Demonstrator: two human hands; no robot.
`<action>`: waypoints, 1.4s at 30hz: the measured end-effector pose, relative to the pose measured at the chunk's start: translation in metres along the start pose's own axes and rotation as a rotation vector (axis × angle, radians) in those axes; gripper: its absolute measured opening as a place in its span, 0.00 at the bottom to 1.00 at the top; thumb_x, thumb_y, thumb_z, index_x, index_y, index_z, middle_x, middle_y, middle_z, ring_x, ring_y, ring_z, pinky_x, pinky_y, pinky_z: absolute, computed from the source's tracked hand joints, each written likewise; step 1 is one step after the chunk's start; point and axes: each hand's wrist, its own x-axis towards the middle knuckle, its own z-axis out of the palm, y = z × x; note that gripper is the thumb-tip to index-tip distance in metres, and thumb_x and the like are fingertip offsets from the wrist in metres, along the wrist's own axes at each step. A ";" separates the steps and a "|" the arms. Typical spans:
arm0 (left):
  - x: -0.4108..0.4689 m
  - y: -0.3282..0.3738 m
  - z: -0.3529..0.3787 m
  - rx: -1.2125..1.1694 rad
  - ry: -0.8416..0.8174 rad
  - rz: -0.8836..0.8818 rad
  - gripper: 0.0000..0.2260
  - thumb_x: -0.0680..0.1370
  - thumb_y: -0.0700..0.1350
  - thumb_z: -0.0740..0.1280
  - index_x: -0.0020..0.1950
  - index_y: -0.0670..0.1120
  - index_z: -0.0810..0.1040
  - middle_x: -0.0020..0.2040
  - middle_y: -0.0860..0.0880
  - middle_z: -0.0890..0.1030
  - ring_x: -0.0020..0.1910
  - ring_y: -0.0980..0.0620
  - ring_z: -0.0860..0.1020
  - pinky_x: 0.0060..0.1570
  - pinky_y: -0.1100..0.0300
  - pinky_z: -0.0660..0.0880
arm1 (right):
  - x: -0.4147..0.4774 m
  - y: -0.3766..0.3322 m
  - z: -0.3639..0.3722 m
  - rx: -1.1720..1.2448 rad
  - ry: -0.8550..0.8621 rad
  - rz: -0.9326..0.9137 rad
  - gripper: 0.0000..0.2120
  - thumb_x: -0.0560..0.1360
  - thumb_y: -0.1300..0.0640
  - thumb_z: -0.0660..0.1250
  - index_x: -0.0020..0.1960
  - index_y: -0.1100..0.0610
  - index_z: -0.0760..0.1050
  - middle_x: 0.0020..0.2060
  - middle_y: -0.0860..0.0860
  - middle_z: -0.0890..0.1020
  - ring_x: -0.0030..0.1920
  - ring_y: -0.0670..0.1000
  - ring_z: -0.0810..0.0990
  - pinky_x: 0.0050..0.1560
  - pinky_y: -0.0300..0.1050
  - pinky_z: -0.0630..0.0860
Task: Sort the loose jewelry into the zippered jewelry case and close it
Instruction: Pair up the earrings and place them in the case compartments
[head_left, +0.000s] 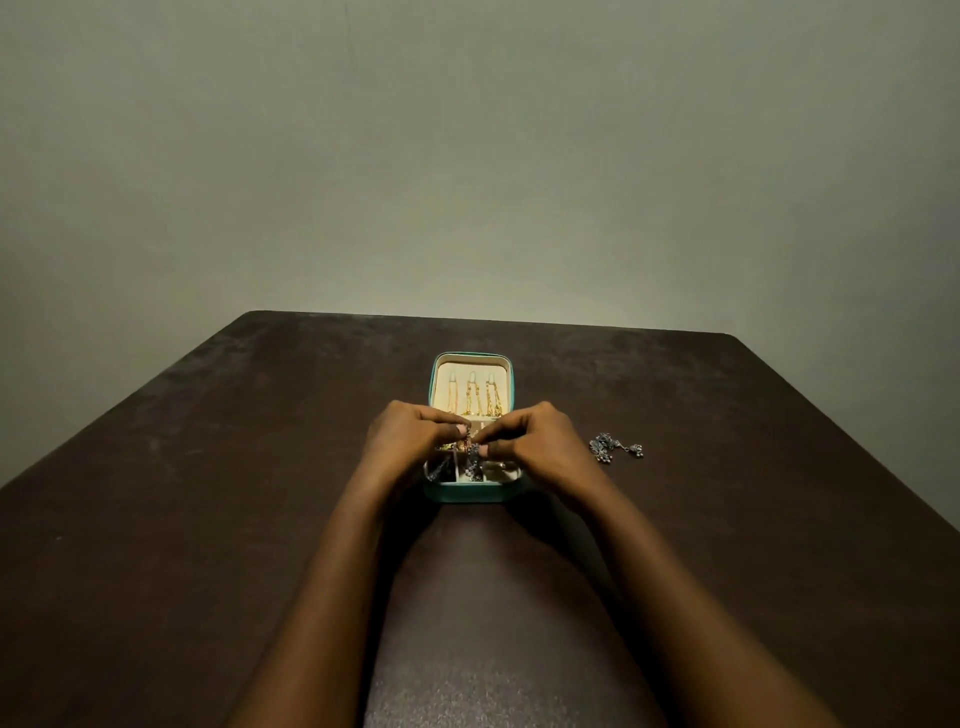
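A: What's on the dark table (208, 519)?
B: A teal jewelry case (470, 493), lying open mid-table, gold chains (480, 401) hung in its lid.
A: And the hands?
B: Left hand (405, 441) and right hand (540, 441) meet over the case's tray, fingertips of both curled in, pinching a small silver piece (473, 459) between them.
A: Anything loose?
B: A silver cluster (613, 448) on the table, right of the case, near the right hand but apart from it

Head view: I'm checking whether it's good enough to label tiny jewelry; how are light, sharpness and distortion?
Head view: dim warm light, darkened corners; wide-angle distortion splays the table edges; the jewelry case has the brightest patch, its cream lid; the small piece pinched by left hand and right hand is blurry; the loose silver jewelry is small but distinct.
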 end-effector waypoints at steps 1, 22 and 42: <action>0.001 0.000 0.000 0.027 -0.003 -0.005 0.06 0.71 0.39 0.72 0.46 0.46 0.85 0.49 0.47 0.84 0.52 0.50 0.80 0.59 0.52 0.75 | 0.000 0.000 0.000 -0.024 0.011 -0.007 0.10 0.70 0.63 0.72 0.51 0.57 0.83 0.51 0.53 0.84 0.54 0.48 0.80 0.57 0.42 0.76; 0.010 -0.011 -0.002 0.220 -0.054 0.002 0.09 0.72 0.45 0.72 0.51 0.48 0.83 0.56 0.52 0.79 0.64 0.49 0.70 0.68 0.51 0.60 | 0.001 0.004 -0.013 0.000 0.029 -0.043 0.10 0.71 0.70 0.68 0.42 0.56 0.76 0.35 0.51 0.81 0.38 0.46 0.82 0.46 0.39 0.79; -0.004 0.055 0.106 0.689 -0.048 0.299 0.09 0.78 0.50 0.63 0.55 0.56 0.81 0.58 0.51 0.79 0.66 0.46 0.61 0.54 0.47 0.57 | 0.017 0.092 -0.083 -0.030 0.386 0.204 0.07 0.71 0.62 0.70 0.48 0.60 0.83 0.45 0.55 0.84 0.46 0.48 0.79 0.47 0.35 0.68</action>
